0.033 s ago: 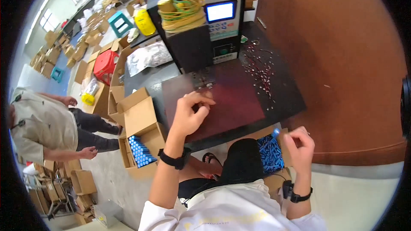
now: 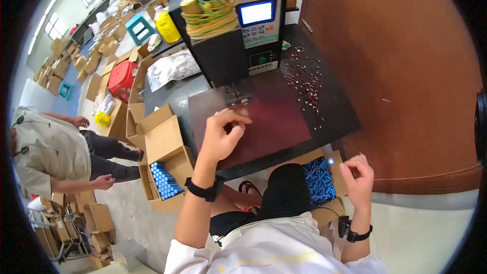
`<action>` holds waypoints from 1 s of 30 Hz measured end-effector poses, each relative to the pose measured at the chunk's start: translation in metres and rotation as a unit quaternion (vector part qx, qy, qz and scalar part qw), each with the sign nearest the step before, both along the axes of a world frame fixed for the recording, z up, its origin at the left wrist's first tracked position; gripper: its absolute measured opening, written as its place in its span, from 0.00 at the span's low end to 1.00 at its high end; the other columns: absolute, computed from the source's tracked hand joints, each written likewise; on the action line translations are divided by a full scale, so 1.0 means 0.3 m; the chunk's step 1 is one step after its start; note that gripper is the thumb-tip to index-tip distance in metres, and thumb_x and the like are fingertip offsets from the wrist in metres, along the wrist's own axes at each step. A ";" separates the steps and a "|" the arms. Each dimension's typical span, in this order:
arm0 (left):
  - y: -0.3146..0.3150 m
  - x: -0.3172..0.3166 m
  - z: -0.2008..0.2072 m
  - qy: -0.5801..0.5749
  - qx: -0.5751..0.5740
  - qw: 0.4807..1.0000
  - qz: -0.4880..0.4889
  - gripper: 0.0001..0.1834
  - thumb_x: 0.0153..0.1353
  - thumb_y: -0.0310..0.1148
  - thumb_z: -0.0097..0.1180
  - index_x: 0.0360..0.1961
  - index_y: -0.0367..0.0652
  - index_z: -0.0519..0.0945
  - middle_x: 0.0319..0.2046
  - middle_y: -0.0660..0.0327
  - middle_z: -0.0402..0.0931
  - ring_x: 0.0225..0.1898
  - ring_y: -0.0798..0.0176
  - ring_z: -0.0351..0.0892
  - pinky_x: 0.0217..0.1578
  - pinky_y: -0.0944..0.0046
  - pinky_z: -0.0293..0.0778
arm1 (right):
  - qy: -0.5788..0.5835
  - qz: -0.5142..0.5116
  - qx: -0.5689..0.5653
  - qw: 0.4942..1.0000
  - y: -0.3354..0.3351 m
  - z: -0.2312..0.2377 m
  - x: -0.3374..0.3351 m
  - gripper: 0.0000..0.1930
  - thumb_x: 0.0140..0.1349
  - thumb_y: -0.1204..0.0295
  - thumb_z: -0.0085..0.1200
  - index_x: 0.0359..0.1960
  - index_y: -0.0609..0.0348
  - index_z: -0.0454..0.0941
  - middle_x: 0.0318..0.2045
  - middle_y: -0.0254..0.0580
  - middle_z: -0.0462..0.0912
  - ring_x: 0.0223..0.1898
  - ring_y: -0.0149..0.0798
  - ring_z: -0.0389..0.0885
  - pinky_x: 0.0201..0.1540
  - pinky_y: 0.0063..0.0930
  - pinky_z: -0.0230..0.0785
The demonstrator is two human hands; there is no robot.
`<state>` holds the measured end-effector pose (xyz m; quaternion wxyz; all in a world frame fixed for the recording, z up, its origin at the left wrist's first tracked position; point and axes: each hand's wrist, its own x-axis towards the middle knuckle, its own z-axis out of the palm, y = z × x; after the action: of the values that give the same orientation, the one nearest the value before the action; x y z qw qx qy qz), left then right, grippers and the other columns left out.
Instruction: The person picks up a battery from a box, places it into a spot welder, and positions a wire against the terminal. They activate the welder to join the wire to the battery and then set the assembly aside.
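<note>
My left hand (image 2: 223, 134) is over the dark red mat (image 2: 276, 119), in front of the bench machine (image 2: 261, 35) with a lit screen. Its fingers curl in toward the thumb; anything between them is hidden. Low on the right, my right hand (image 2: 359, 178) hangs beside an open carton of blue cylindrical cells (image 2: 319, 182). Its fingers are bent, with a gap to the thumb and nothing visible between them. Just left of the fingertips shows a small bright blue-white thing (image 2: 331, 162), apparently the end of a cell, apart from the hand.
Thin dark red leads (image 2: 307, 83) lie scattered on the black table's right side. Another carton holds upright blue cells (image 2: 166, 181) at the left. A silver bag (image 2: 172, 68) lies behind it. Another person (image 2: 56, 147) stands at far left. A brown panel (image 2: 406, 81) rises on the right.
My right hand has moved slightly down, and the bright blue thing that was at its fingertips now shows apart from them. My left hand has barely moved. The view has shifted a little.
</note>
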<state>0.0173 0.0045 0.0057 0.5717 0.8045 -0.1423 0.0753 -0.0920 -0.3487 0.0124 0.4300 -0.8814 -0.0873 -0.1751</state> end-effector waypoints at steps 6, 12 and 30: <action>-0.019 0.014 -0.010 -0.010 0.028 1.000 0.000 0.15 0.48 0.27 0.51 0.32 0.30 0.85 0.28 0.56 0.80 0.31 0.63 0.79 0.38 0.65 0.74 | 0.117 -0.123 0.025 0.985 -0.192 -0.167 -0.051 0.08 0.62 0.77 0.63 0.28 0.66 0.77 0.26 0.34 0.75 0.31 0.25 0.70 0.36 0.26 0.67; -0.016 0.010 -0.036 0.004 -0.001 1.000 0.028 0.11 0.48 0.24 0.53 0.31 0.36 0.86 0.24 0.57 0.79 0.30 0.61 0.79 0.36 0.64 0.74 | 0.081 -0.112 0.046 0.989 -0.146 -0.195 0.280 0.08 0.63 0.72 0.63 0.32 0.67 0.82 0.27 0.36 0.81 0.30 0.28 0.76 0.39 0.24 0.71; -0.027 0.010 -0.007 0.008 0.038 0.997 0.065 0.09 0.50 0.22 0.54 0.30 0.35 0.85 0.24 0.57 0.81 0.28 0.62 0.79 0.35 0.65 0.73 | 0.119 -0.115 -0.070 0.984 -0.151 -0.401 0.999 0.12 0.60 0.65 0.59 0.39 0.59 0.85 0.39 0.50 0.88 0.44 0.52 0.86 0.48 0.42 0.77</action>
<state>0.0204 -0.0037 0.0035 0.5353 0.8340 -0.0881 0.1004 0.2076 -0.3940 -0.1078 0.3515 -0.9280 0.0547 -0.1106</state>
